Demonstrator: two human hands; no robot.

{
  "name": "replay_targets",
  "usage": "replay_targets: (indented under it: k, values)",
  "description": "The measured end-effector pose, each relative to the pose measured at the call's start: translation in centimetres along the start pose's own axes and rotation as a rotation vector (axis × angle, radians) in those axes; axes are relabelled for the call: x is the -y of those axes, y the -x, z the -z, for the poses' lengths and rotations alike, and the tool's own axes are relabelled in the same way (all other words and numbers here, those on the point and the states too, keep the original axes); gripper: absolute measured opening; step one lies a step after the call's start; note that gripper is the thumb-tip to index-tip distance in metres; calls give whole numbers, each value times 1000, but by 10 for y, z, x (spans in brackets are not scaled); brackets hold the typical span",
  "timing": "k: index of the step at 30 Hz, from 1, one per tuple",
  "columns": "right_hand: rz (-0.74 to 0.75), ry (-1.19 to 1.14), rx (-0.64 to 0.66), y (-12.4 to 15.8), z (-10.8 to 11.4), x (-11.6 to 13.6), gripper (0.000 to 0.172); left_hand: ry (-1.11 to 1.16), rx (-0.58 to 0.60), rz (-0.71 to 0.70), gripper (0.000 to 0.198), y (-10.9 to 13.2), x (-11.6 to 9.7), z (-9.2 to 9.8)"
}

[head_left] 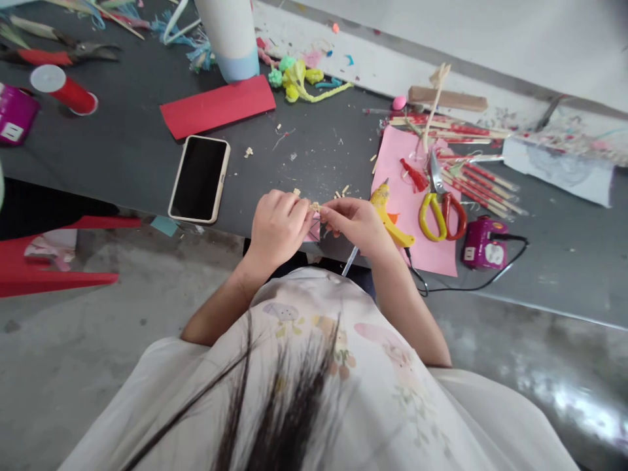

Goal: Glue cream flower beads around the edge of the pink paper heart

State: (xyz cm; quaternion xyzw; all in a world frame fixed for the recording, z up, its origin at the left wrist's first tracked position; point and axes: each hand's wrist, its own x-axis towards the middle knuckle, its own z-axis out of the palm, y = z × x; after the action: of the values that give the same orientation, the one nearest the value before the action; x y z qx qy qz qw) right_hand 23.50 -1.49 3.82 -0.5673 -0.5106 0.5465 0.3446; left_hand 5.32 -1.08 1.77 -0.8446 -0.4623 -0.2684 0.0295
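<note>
At the table's front edge, my left hand (280, 226) and my right hand (357, 222) meet, fingers closed around a small pale wooden piece (314, 207) built of short stick bits. Its exact shape is too small to make out. Under the fingers shows a bit of pink paper with dark lines (314, 229). Several short cut stick bits (341, 193) lie just beyond my right fingertips. Right beside my right hand lies a yellow glue gun (392, 219), its cord running to a purple box (485, 243).
Scissors (439, 206) with yellow and red handles rest on pink paper (400, 157), near several wrapped chopsticks (483, 186). Left of my hands are a phone (199, 178), a red card (218, 106), a red spool (73, 93) and pliers (63, 55). A white cylinder (229, 36) stands behind.
</note>
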Motion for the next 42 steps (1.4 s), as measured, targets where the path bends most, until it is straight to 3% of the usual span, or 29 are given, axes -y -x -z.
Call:
replay_targets:
  k: [5, 8, 12, 18, 24, 31, 38, 42]
  values:
    - [-31, -84, 20, -5, 1, 2, 29, 47, -40, 43, 21, 3, -3, -2]
    - [-56, -119, -9, -10, 5, -4, 24, 94, -83, 188, 33, 5, -5, 7]
    - [-60, -138, -66, -15, 11, -13, 18, 92, -146, 275, 28, 14, 2, 23]
    - [-26, -170, -117, -14, 19, -13, 20, 49, -117, 211, 20, 43, 13, 21]
    - [-52, -248, -133, -10, 25, -2, 22, 60, 63, -66, 20, 58, 0, 8]
    - [-70, -269, -115, -6, 29, 0, 30, -67, 175, -87, 30, 65, -9, 0]
    - [-118, -224, -74, -2, 32, 1, 28, 41, 209, -113, 33, 61, 1, 2]
    - [-96, -142, -34, -1, 31, -4, 23, 68, 73, -217, 27, 62, 4, 5]
